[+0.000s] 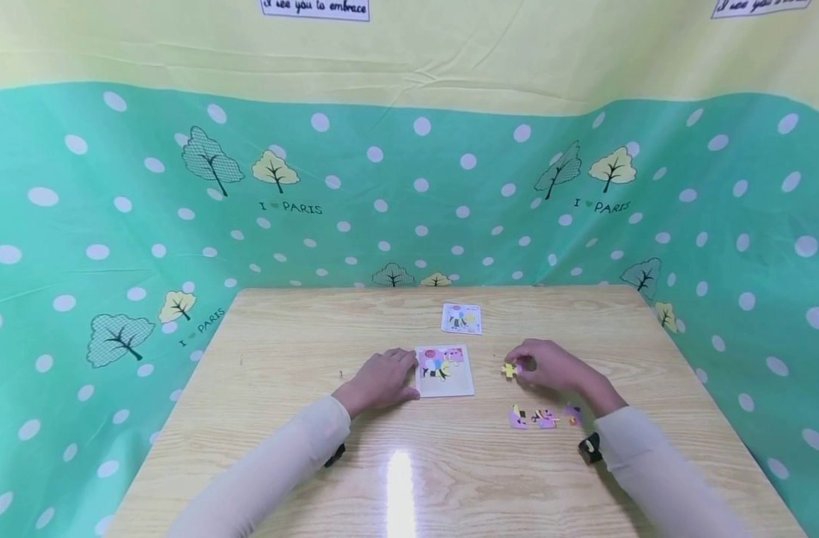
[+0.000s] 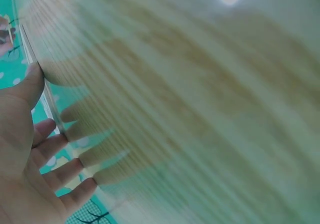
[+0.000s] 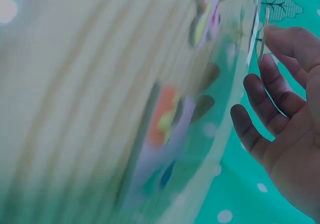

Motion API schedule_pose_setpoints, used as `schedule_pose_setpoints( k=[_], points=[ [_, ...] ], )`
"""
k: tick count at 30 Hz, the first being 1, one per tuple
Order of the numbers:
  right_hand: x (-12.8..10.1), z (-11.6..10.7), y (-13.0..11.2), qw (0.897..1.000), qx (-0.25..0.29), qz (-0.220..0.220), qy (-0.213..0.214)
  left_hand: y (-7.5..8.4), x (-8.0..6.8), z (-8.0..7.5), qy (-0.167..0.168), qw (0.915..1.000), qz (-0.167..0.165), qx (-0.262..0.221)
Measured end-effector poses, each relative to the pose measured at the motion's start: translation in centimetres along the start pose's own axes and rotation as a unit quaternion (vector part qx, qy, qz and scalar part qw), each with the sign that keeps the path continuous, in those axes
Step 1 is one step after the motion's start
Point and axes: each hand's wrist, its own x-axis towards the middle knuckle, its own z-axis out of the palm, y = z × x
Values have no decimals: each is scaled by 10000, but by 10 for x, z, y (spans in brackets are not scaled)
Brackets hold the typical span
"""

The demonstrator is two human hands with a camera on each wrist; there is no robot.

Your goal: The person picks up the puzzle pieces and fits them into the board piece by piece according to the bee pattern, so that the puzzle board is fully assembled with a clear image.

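A square puzzle board [image 1: 447,386] lies flat on the table, its upper part filled with coloured pieces and its lower part bare. At its left edge rests my left hand [image 1: 381,379], thumb and fingers spread and nearly straight in the left wrist view. My right hand [image 1: 551,365] pinches a yellow puzzle piece [image 1: 509,370] between thumb and forefinger, to the right of the board. The right wrist view shows this piece edge-on, with the other fingers spread apart. Loose pink-purple puzzle pieces [image 1: 544,419] lie just below the right hand.
A small picture card [image 1: 462,320] with a similar design lies behind the board. The wooden table [image 1: 302,329] meets a green dotted cloth [image 1: 356,202] at the back and sides. A tiny object [image 1: 341,373] sits left of the left hand.
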Motion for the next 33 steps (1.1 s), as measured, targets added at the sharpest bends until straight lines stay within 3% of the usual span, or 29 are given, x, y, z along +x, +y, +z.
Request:
schedule_pose_setpoints(
  k=[7, 22, 33],
  points=[
    [16, 8, -10, 9999, 100, -89, -3, -1, 1, 3, 111, 9999, 53, 33],
    [44, 21, -36, 9994, -5, -234, -255, -2, 1, 3, 21, 10000, 27, -6],
    [64, 31, -54, 9972, -394, -504, -382, -1, 2, 2, 2, 10000, 7, -27]
  ],
)
